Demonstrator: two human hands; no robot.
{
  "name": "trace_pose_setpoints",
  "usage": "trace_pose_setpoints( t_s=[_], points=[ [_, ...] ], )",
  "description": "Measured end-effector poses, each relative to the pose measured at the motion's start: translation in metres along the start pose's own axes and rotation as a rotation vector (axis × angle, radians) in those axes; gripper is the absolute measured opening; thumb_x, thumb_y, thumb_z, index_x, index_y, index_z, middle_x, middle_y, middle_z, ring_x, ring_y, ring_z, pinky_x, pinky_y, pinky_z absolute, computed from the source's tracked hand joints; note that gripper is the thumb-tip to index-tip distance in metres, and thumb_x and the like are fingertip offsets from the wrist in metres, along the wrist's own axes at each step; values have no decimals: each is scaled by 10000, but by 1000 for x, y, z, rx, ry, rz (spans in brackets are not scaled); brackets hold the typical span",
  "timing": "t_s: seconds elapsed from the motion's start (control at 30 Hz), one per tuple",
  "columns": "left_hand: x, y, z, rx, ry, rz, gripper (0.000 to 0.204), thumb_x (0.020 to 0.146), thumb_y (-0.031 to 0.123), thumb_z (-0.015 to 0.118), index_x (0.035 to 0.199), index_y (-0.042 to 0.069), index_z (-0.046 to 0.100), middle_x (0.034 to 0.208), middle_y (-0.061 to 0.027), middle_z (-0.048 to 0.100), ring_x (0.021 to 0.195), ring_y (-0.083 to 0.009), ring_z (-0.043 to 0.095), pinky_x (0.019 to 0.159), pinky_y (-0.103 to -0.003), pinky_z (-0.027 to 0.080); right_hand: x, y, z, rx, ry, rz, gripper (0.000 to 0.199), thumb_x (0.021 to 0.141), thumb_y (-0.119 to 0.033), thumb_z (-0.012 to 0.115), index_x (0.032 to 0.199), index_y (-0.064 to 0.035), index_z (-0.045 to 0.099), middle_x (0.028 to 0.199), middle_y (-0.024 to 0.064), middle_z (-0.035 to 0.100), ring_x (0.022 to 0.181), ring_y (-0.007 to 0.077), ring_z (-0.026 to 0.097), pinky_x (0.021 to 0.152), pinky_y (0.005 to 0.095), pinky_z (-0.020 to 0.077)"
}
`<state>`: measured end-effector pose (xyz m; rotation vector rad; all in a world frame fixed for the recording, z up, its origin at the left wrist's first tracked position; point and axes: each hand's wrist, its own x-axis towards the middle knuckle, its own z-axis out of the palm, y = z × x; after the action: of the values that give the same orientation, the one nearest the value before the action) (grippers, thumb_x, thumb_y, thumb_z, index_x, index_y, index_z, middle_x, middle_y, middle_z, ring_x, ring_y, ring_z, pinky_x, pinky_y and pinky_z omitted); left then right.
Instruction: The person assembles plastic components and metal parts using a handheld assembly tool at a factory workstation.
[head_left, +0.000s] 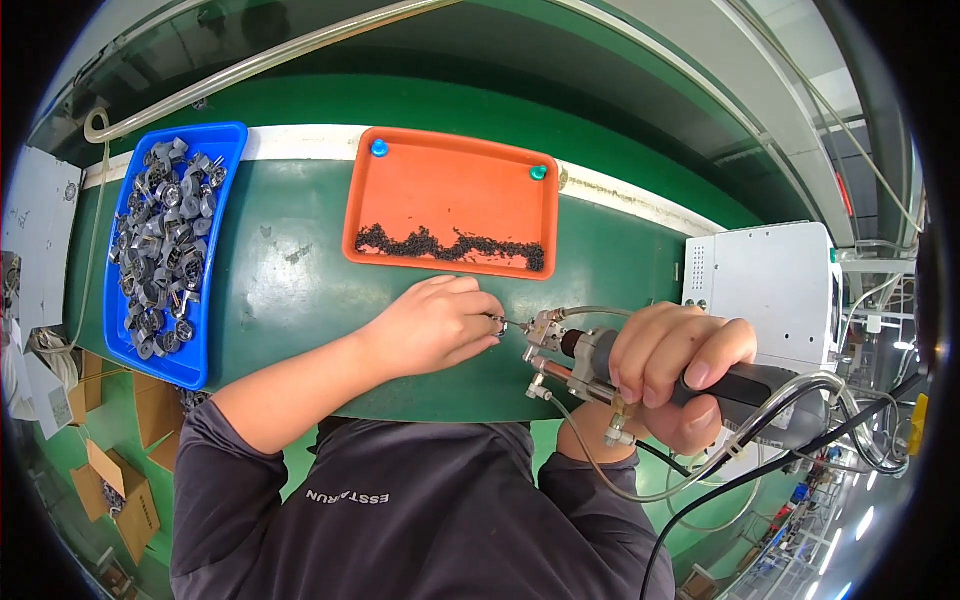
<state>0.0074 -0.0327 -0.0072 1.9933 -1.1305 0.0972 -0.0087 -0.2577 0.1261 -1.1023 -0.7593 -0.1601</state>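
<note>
My left hand [445,318] is closed, its fingertips pinching a small dark part with metal on it [497,324]; most of that part is hidden behind the fingers. My right hand [680,370] wraps around the grey body of an electric screwdriver [765,398], held nearly level. The metal nose of the screwdriver, with hose fittings on it, points left, and its thin tip meets or nearly meets the part. Just beyond my left hand lies an orange tray [455,190] with many small black screws [450,246] gathered along its near side.
A blue tray [207,290] heaped with grey round parts [165,245] stands on the left of the green table [285,250]. A white metal box [757,285] is at the right. Hoses and a black cable [690,505] trail from the screwdriver. Cardboard boxes [125,500] sit lower left.
</note>
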Motion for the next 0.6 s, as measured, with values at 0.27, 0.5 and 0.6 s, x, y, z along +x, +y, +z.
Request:
trace_pose_setpoints(
  t_s=[0.27,0.5,0.6],
  points=[
    [2,-2,0,-14,-8,-1,122,838,162,754,843,45,720,1020,-37,684,910,-220,635,806,-382,538,11,7,9,-89,-22,32,258,951,-218,694,959,-83,474,606,13,542,453,147,523,426,296,446],
    [1,-3,2,5,9,37,133,844,158,741,811,35,703,1002,-61,692,907,-247,644,792,-393,541,21,17,46,-163,214,168,286,807,-88,761,823,-56,477,550,60,500,437,159,453,423,293,394],
    [4,0,-3,-3,8,59,132,847,171,739,842,40,721,1006,-44,696,914,-238,646,814,-389,546,14,14,28,-63,122,78,277,761,-25,780,852,-21,519,580,65,535,451,167,493,428,311,429]
  ],
)
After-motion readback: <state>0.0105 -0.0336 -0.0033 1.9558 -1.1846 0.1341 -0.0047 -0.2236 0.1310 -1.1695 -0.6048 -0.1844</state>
